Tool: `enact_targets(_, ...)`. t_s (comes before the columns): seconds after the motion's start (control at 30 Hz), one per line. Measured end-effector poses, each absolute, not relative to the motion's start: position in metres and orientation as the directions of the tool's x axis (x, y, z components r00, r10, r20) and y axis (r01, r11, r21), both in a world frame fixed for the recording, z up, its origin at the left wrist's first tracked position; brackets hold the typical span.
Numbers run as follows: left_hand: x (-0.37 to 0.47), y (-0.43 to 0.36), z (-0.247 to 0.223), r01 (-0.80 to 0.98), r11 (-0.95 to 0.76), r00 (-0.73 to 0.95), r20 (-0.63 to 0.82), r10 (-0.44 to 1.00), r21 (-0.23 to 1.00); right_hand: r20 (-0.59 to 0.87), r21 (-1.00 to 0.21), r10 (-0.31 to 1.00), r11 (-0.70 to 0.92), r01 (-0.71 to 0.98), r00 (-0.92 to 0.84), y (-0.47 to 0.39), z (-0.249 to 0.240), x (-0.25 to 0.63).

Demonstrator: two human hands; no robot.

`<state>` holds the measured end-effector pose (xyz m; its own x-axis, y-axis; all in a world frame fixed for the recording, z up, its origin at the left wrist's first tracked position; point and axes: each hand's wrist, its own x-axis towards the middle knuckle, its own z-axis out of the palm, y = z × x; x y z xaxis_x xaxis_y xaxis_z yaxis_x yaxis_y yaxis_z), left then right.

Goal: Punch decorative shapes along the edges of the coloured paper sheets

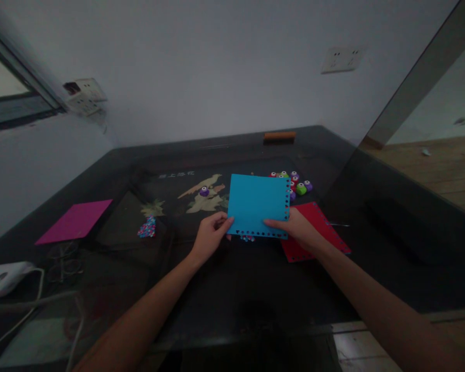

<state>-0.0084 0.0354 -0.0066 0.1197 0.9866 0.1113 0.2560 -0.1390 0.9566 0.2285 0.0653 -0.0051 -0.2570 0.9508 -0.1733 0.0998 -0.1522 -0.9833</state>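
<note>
Both forearms are angling forward and inward over the dark tabletop (217, 289). The left hand (211, 232) is pinching the lower-left corner of a blue hole-punched square sheet (258, 201), its fingers curling. The right hand (298, 227) is gripping the lower-right edge, its thumb lying across the face. The blue sheet is facing the camera between them; a red hole-punched sheet (323, 225) is lying beneath the right wrist.

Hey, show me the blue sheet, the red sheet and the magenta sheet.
Blue sheet (258, 203), head view: middle of its face.
Red sheet (313, 215), head view: uncovered upper part of its face.
Magenta sheet (76, 222), head view: middle of its face.
</note>
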Motion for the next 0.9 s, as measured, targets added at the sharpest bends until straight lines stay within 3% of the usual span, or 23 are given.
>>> enact_targets(0.37, -0.012, 0.040, -0.004, 0.290, -0.203, 0.082, 0.187, 0.979, 0.935, -0.137, -0.988, 0.956, -0.112, 0.111, -0.258, 0.068, -0.012, 0.228)
enact_targets(0.6, -0.032, 0.061, -0.010, 0.302, -0.259, -0.153, 0.314, 0.937, 0.918, -0.135, -0.986, 0.969, -0.110, 0.128, -0.207, 0.067, -0.009, 0.228)
enact_targets(0.73, -0.049, 0.090, -0.018, 0.397, -0.255, -0.292, 0.385, 0.876, 0.882, -0.118, -0.989, 0.973, -0.097, 0.111, -0.196, 0.067, -0.010, 0.228)
enact_targets(0.9, -0.066, 0.130, -0.030, 0.612, -0.227, -0.293, 0.483, 0.825, 0.758, -0.089, -0.995, 0.977, -0.079, 0.056, -0.193, 0.065, -0.008, 0.228)
